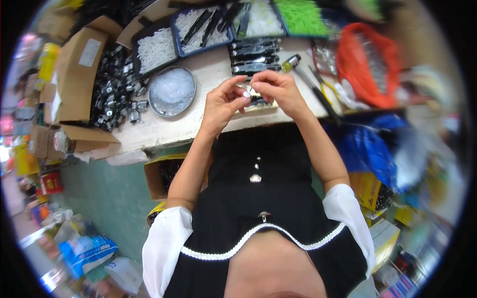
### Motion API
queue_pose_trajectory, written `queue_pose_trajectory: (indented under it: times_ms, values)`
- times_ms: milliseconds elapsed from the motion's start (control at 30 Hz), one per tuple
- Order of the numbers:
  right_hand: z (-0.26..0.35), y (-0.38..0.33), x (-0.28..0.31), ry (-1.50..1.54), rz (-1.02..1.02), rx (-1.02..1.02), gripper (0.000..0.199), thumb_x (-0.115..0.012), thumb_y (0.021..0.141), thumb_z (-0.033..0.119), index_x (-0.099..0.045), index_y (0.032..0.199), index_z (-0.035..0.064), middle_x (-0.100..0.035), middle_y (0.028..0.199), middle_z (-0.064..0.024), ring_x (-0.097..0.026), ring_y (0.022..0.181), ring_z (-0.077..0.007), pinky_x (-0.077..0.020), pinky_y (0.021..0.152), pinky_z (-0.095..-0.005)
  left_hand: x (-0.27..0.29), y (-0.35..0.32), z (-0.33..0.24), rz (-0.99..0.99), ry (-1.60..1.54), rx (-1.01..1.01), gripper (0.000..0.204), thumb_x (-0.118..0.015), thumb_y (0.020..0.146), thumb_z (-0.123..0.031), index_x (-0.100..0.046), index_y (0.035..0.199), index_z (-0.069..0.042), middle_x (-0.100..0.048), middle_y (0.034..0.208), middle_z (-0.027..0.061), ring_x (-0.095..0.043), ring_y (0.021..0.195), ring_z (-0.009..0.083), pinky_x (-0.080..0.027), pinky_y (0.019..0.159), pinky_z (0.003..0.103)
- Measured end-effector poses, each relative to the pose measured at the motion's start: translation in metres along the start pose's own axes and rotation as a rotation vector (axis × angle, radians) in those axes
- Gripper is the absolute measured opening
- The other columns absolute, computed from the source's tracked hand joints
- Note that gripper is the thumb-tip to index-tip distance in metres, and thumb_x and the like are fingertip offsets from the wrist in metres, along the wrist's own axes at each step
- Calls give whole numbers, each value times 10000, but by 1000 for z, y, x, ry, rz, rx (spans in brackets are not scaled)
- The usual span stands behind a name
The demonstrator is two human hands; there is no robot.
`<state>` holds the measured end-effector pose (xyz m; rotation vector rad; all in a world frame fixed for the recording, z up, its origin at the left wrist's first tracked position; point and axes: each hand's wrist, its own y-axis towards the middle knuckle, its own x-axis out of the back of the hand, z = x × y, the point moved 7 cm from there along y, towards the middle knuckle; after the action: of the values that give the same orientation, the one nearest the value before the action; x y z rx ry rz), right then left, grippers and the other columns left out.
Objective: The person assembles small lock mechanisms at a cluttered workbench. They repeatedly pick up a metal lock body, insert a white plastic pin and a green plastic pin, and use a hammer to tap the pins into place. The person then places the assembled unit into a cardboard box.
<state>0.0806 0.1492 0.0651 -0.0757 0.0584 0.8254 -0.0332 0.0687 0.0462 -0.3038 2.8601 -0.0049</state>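
Both hands meet above the front edge of the worktable [164,131]. My left hand [222,106] is closed, thumb and fingers pinching a small white round piece [247,94]. Close beside it, my right hand [279,91] is pinched too; what its fingertips hold is too small to make out. Beneath the hands lies a black part [259,101], mostly covered by the fingers. Just beyond them, several black elongated parts [256,51] lie in a stacked row.
Bins of white pieces [157,49] and green pieces [300,19] line the back. A round metal dish [172,92] and a heap of black-and-silver parts [110,94] are left. A screwdriver [291,62], yellow-handled pliers [328,87] and a red bag [348,62] lie right.
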Motion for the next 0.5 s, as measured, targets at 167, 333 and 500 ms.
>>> queue_pose_trajectory:
  times_ms: [167,333,500]
  values:
    - [-2,-1,-5,-13,-8,2,95,-636,820,123,-657,857,38,-557,676,39,-456,581,-21,-351,499,-175,-1,-1,-1,0,35,-14,478,-656,761,40,-517,1216,-8,-626,836,55,-593,717,95,-497,566,224]
    - [1,-1,-7,-54,9,27,102,-624,827,117,-649,856,23,-575,726,30,-474,622,-32,-384,545,-187,0,-1,1,-11,19,-11,480,-654,760,41,-516,1217,-8,-629,832,54,-593,709,93,-496,560,222]
    - [1,-2,-9,-141,16,75,107,-617,825,108,-638,851,7,-579,759,16,-493,663,-47,-409,592,-202,4,-2,4,-28,22,-14,476,-654,762,41,-519,1216,-11,-629,833,52,-591,709,88,-491,560,215]
